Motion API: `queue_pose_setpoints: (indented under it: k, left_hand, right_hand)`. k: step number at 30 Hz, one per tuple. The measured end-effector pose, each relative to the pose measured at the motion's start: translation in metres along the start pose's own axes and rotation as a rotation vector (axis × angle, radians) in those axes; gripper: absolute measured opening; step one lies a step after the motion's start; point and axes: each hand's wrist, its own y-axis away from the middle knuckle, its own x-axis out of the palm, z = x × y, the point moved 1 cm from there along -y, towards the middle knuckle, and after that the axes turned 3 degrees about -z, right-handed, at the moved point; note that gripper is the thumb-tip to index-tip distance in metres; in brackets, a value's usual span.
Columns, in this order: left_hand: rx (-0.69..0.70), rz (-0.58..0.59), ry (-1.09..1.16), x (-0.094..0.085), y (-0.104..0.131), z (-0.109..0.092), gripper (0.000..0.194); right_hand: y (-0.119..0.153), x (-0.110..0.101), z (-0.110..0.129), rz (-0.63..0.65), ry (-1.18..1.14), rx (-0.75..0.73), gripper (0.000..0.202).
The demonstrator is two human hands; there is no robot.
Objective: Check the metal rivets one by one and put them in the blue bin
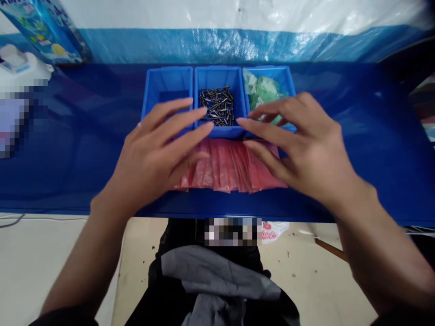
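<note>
My left hand hovers with its fingers apart, in front of the left blue bin and over the left end of a row of pink plastic bags. Nothing shows in its fingers. On the other side my right hand is spread too, near the right blue bin, which holds green plastic packets. Between the hands, the middle blue bin contains many small metal pop rivets. The overlapping bags lie along the front of the bins, partly hidden by both hands.
All of this rests on a blue table whose front edge runs close to my lap. At the far left stand a white plastic bottle and a blue printed pouch. A white and blue sheet hangs behind the table.
</note>
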Motion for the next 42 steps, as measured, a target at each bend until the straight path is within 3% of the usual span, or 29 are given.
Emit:
queue_pose_setpoints:
  k: [2,5,9,14,18,21,24,25,27,29,31,33,35,37,40,42]
  left_hand:
    - [0.028,0.115,-0.018,-0.001,-0.018,0.018,0.046]
    - [0.075,0.267,0.028,0.003,-0.033,0.04,0.052]
    - [0.089,0.213,0.074,0.006,-0.035,0.049,0.046]
    - [0.161,0.196,0.133,0.002,-0.032,0.047,0.05]
    - [0.146,0.253,0.19,-0.004,-0.037,0.052,0.052]
    - [0.221,0.238,0.103,-0.009,-0.043,0.057,0.051]
    - [0.251,0.169,-0.011,-0.014,-0.043,0.043,0.043]
    - [0.261,0.134,-0.056,-0.014,-0.04,0.032,0.039]
    - [0.41,0.01,-0.054,-0.01,-0.029,0.002,0.029]
    - [0.565,-0.027,-0.025,0.004,-0.017,-0.03,0.03]
    - [0.575,0.026,-0.09,0.026,-0.011,-0.056,0.041]
    - [0.566,0.038,-0.108,0.048,-0.011,-0.072,0.044]
    - [0.544,0.043,-0.118,0.063,-0.014,-0.077,0.042]
    - [0.531,0.039,-0.118,0.067,-0.016,-0.076,0.04]
    - [0.502,0.015,-0.105,0.052,-0.005,-0.069,0.041]
    - [0.46,0.027,-0.07,0.038,0.011,-0.062,0.045]
  right_hand:
    - [-0.021,0.009,-0.016,0.171,-0.046,-0.031,0.038]
    - [-0.04,0.017,-0.038,0.25,-0.147,-0.057,0.033]
    - [-0.041,0.011,-0.047,0.232,-0.24,-0.157,0.041]
    - [-0.039,-0.001,-0.04,0.212,-0.229,-0.22,0.043]
    - [-0.07,-0.002,-0.037,0.218,-0.106,-0.194,0.029]
    - [-0.103,0.011,-0.035,0.416,-0.015,-0.118,0.023]
    - [-0.123,0.025,-0.031,0.594,0.004,-0.042,0.022]
    - [-0.126,0.027,-0.03,0.606,-0.001,-0.039,0.015]
    - [-0.126,0.029,-0.032,0.587,-0.011,-0.054,0.011]
    - [-0.122,0.028,-0.041,0.551,-0.012,-0.062,0.024]
    - [-0.12,0.03,-0.053,0.533,-0.008,-0.053,0.042]
    - [-0.12,0.034,-0.063,0.533,-0.005,-0.054,0.047]
    - [-0.122,0.032,-0.066,0.515,0.0,-0.058,0.045]
    - [-0.123,0.018,-0.063,0.464,0.021,-0.034,0.039]
    - [-0.107,-0.018,-0.051,0.353,0.046,0.005,0.029]
    - [-0.079,-0.04,-0.038,0.248,-0.098,-0.084,0.025]
